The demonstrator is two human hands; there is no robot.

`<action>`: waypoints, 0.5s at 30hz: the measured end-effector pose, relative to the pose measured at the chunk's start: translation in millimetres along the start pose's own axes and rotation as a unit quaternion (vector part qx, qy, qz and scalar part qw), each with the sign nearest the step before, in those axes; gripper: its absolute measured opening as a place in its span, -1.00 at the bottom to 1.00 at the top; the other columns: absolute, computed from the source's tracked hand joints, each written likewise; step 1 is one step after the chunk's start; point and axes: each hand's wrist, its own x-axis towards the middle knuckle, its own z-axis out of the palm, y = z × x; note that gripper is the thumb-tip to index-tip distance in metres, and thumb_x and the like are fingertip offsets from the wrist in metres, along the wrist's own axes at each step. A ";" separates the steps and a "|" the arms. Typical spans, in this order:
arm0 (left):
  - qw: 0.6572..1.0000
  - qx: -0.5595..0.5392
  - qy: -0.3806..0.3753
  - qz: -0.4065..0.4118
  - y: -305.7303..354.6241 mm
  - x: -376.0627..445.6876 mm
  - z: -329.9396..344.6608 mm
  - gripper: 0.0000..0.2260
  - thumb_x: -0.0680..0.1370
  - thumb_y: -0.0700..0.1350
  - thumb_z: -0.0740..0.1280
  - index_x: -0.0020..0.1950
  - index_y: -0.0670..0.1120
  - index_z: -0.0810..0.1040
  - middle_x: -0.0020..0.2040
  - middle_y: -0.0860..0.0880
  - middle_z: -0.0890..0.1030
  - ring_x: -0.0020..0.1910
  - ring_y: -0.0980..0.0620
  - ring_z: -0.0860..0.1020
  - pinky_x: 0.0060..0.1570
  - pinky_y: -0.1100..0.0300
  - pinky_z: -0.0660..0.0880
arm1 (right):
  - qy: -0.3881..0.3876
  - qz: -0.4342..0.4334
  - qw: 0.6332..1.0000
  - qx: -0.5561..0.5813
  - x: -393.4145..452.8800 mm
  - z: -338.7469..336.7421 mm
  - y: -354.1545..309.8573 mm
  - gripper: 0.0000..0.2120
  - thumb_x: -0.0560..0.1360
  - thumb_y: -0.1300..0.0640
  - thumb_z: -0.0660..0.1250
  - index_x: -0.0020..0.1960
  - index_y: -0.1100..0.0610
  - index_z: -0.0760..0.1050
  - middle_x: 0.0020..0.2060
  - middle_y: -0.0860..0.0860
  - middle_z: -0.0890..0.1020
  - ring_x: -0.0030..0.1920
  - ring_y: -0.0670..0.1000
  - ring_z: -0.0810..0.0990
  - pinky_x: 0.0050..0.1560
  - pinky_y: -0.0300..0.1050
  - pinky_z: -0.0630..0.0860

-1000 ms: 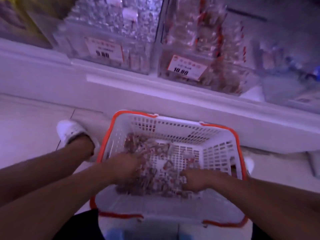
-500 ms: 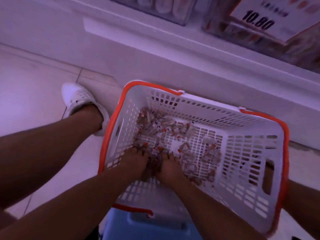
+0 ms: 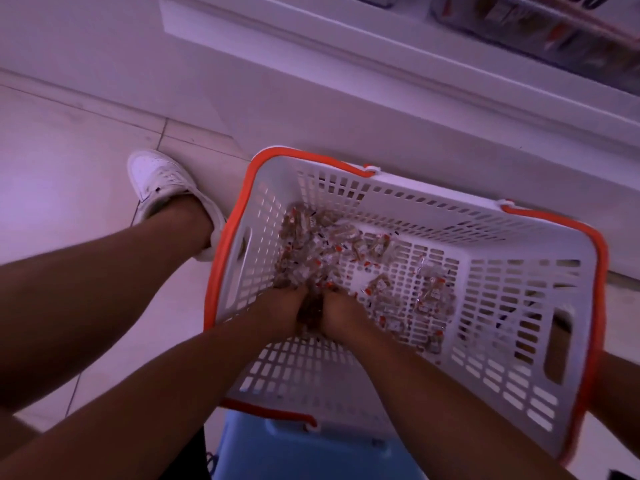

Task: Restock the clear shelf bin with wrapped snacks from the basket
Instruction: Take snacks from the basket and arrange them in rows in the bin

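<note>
A white slotted basket [image 3: 512, 348] with an orange rim sits in front of me, holding several small clear-wrapped snacks [image 3: 332, 251] with red marks. My left hand [image 3: 280, 311] and my right hand [image 3: 341, 315] are side by side deep in the basket, fingers curled into the snack pile and cupping a clump of snacks [image 3: 311, 311] between them. The clear shelf bin [image 3: 540, 32] with wrapped snacks shows only at the top right edge, blurred.
The basket rests on a blue stool or box [image 3: 298, 452]. A white shelf base [image 3: 381, 84] runs behind it. My left leg and white shoe [image 3: 162, 185] stand on the tiled floor beside the basket's left wall.
My hands came together from apart and scooped snacks into a clump at the basket's near left. The view dropped from the shelf bins down onto the basket.
</note>
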 end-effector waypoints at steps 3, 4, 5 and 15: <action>0.999 -0.025 -0.015 -0.021 2.6 2.5 -0.5 -0.54 0.58 0.06 0.32 0.44 -0.06 0.39 0.30 -0.10 0.55 0.28 -0.11 0.53 0.22 0.17 0.39 | 0.043 0.100 0.992 0.059 -0.3 8.9 -7.0 -0.61 0.61 -0.04 0.20 0.36 0.12 0.45 0.26 0.18 0.55 0.20 0.21 0.56 0.17 0.01 0.52; 0.999 -0.028 -0.027 -0.024 3.4 3.9 -1.0 -0.55 0.59 0.07 0.30 0.44 -0.07 0.40 0.32 -0.10 0.54 0.29 -0.11 0.52 0.25 0.17 0.38 | 0.046 0.116 0.991 0.051 -1.0 12.8 -10.2 -0.61 0.64 -0.04 0.14 0.37 0.14 0.45 0.25 0.19 0.57 0.19 0.21 0.58 0.17 0.01 0.52; 0.998 -0.036 -0.035 -0.029 3.5 5.0 -2.1 -0.56 0.59 0.07 0.30 0.42 -0.08 0.41 0.32 -0.10 0.54 0.28 -0.10 0.52 0.26 0.16 0.39 | 0.059 0.114 0.991 0.022 -1.6 16.2 -12.7 -0.62 0.65 -0.02 0.12 0.36 0.13 0.45 0.22 0.19 0.58 0.17 0.21 0.59 0.15 0.02 0.52; 0.981 -0.171 0.090 -0.030 13.2 19.1 -33.5 -0.33 0.43 0.07 0.41 0.49 0.06 0.25 -0.08 0.01 0.66 -0.08 -0.08 0.64 -0.19 0.18 0.48 | 0.127 0.031 0.972 0.197 -20.9 -26.1 42.8 -0.79 0.43 0.13 0.43 0.06 0.07 0.65 -0.16 0.07 0.69 -0.12 0.09 0.65 -0.16 -0.17 0.47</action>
